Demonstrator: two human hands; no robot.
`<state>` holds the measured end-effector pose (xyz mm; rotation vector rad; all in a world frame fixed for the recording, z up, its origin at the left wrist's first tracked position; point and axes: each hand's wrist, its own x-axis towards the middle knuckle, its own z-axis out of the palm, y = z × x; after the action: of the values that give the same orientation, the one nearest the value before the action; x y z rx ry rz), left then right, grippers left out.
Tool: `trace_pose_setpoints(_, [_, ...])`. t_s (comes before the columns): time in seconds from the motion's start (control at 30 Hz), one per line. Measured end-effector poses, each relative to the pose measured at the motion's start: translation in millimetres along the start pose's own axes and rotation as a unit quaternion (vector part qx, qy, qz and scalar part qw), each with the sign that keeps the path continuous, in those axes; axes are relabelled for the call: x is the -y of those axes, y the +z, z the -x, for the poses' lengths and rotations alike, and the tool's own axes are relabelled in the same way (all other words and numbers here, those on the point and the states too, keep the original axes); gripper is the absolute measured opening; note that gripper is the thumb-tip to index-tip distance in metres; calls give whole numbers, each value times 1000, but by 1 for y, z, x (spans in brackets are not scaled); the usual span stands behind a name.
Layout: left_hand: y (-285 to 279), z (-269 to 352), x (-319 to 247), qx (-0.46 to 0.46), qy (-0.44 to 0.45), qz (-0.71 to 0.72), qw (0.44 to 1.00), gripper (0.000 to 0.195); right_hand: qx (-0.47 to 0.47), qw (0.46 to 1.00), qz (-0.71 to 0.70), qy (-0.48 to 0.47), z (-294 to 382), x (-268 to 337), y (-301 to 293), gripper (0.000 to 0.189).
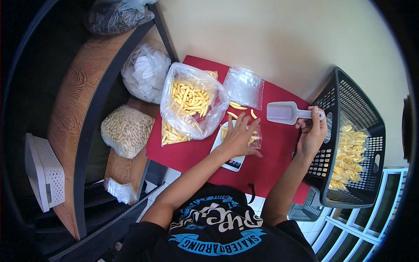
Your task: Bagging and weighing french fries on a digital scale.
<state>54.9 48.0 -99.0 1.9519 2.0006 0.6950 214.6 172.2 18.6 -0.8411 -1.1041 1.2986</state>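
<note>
My right hand [311,132] grips the handle of a translucent plastic scoop [282,113], held level beside the black crate. No snacks show in the scoop. My left hand [239,136] is spread, palm down, over a small clear bag of yellow snack sticks [253,140] lying on a white digital kitchen scale [216,144]. It hides much of the bag and the scale's plate; whether the fingers touch the bag, I cannot tell. Just beyond the fingertips, a few loose snack sticks [238,106] lie on the red tabletop [278,157].
A large open plastic bag of snack sticks [190,98] stands at the left. Flat clear bags [244,85] are stacked near the wall. A black plastic crate [330,154] with filled packets [350,154] is at the right. Wooden shelves [88,75] hold bagged goods on the left.
</note>
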Motion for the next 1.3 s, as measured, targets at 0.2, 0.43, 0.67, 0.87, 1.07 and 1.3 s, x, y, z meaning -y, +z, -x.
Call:
trace_pose_setpoints(0.2, [-64, 30, 37, -188, -74, 294, 934, 58, 11, 1000, 16, 3, 4, -3, -8, 19])
trace_pose_setpoints(0.43, [-75, 100, 81, -479, -216, 272, 806, 10, 2, 997, 81, 10, 5, -38, 33, 21])
trace_pose_setpoints(0.67, [-85, 101, 120, -471, -372, 178, 780, 49, 252, 921, 270, -126, -30, -76, 127, 23])
trace_pose_setpoints(0.87, [-82, 81, 131, -316, -458, 130, 821, 65, 402, 694, 574, -167, -23, -151, 191, 40])
trace_pose_setpoints(1.07, [-80, 115, 192, -430, -365, 308, 766, 41, 380, 695, 581, -188, -55, -183, 227, 20])
trace_pose_setpoints(1.3, [-185, 105, 161, -588, -230, 426, 648, 36, 284, 789, 459, -294, -103, -105, 241, 27])
